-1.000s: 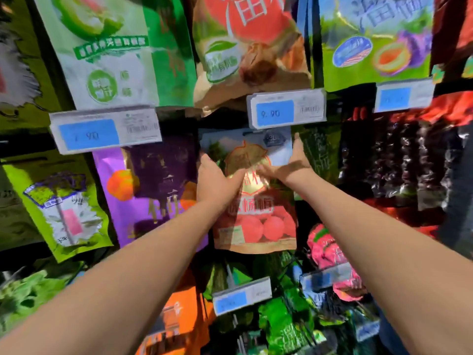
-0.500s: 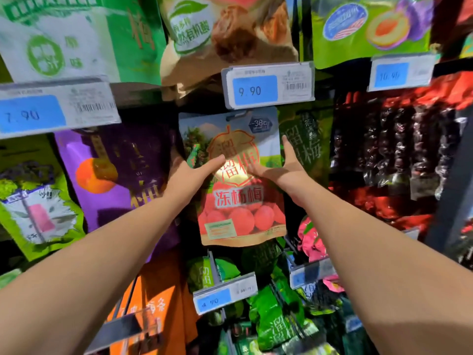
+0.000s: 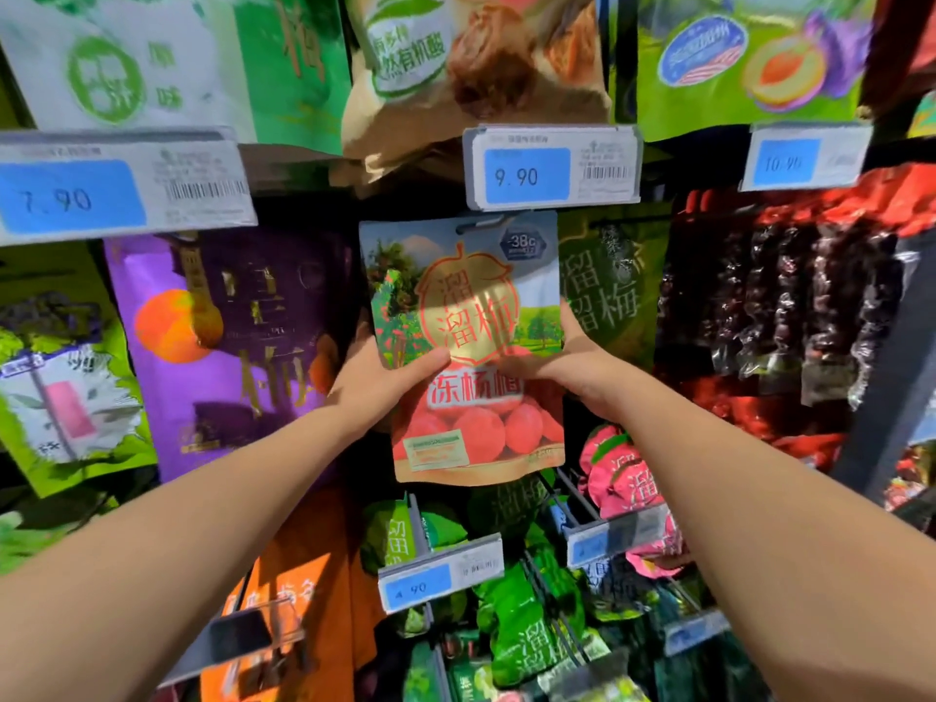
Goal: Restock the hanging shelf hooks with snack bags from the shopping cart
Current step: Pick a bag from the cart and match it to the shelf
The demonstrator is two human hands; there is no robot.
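Snack bag point(image 3: 471, 306), printed with red berries and a gold fruit-shaped emblem, is held upright in the middle of the view, front facing out, against the hanging shelf display. The hang slot in its top edge lies just under the 9.90 price tag point(image 3: 552, 167) at 12 o'clock; whether the slot is on a hook cannot be told.

Far out at 9 o'clock from the bag, a lime-green bag point(image 3: 66, 397) hangs below the 7.90 price tag point(image 3: 116, 190). A purple bag point(image 3: 228, 347) hangs just beside it, partly behind the left wrist.

The left hand point(image 3: 377, 387) grips the snack bag's left edge at 8 o'clock, thumb curled across the front and fingers behind the bag. At 6 o'clock below the bag, a 4.90 price tag point(image 3: 440, 575) sits among green bags point(image 3: 516, 615). The right hand point(image 3: 577, 377) grips the right edge at 4 o'clock in the same way, thumb laid on the front by the red lettering. The two thumbs point toward each other without touching.

At 3 o'clock a dark green bag point(image 3: 602, 286) hangs behind the right hand. Pink bags point(image 3: 628, 478) lie at 5 o'clock, under the right forearm. Further right, clear packs of dark fruit point(image 3: 790, 306) hang under the 10.90 price tag point(image 3: 808, 157).
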